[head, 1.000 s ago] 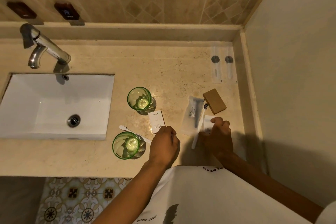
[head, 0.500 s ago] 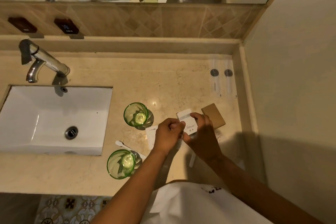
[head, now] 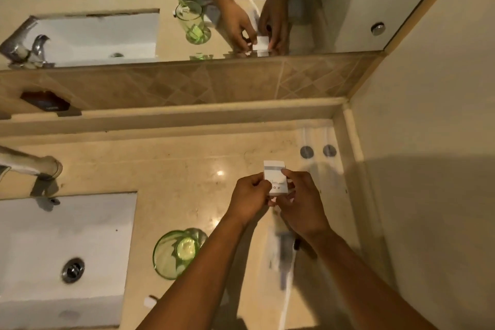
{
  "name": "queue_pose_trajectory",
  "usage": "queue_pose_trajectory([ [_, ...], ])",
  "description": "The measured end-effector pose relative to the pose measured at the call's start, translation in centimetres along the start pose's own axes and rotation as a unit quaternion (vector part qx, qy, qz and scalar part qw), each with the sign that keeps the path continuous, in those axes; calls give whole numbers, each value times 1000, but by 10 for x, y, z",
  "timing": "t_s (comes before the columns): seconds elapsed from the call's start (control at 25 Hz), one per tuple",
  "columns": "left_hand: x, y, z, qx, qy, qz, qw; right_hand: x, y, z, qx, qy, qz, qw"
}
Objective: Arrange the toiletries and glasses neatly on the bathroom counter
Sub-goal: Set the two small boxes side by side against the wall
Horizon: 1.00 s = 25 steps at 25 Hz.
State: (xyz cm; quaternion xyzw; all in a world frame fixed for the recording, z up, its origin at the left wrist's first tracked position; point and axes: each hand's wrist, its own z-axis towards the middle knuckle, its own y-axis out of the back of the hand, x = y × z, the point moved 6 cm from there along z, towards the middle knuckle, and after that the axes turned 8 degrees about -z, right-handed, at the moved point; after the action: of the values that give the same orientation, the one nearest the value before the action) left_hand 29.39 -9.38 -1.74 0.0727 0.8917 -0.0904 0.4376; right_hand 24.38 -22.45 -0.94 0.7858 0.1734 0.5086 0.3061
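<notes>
A small white toiletry packet (head: 273,174) is held up over the counter between both hands. My left hand (head: 249,197) pinches its left edge and my right hand (head: 300,201) grips its right side. A green glass (head: 178,252) stands upright on the counter, left of my left forearm. A toothbrush in a clear wrapper (head: 285,260) lies blurred below my right wrist. Two sealed clear packets with round grey caps (head: 317,151) lie side by side at the back right corner. The second glass and the brown soap box are hidden or out of frame.
The white sink (head: 67,244) fills the lower left, with the chrome tap (head: 29,166) behind it. A raised ledge (head: 171,115) and tiled backsplash run along the back under the mirror (head: 187,8). A wall (head: 428,169) closes the right side.
My right hand lifted the white packet from the counter's front right and my left hand joined it. Both hands carried it farther back; the camera tilted up toward the mirror.
</notes>
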Motion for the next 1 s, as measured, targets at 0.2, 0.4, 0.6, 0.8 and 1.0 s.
queue_pose_trajectory([
  [0.2,-30,-12,70,15,-130,229,965,-3,5,69,-30,0,8,1000],
  [0.4,-41,-20,103,-56,-202,265,941,-10,11,110,-55,11,-17,998],
  [0.6,-42,-31,116,-48,-184,289,938,-18,11,128,-47,-1,-26,999],
  [0.8,-44,-33,118,-47,-179,314,931,-22,5,133,-50,-9,-38,998],
  [1.0,-44,-34,120,-50,-185,321,928,-22,4,133,-51,-15,-37,998],
])
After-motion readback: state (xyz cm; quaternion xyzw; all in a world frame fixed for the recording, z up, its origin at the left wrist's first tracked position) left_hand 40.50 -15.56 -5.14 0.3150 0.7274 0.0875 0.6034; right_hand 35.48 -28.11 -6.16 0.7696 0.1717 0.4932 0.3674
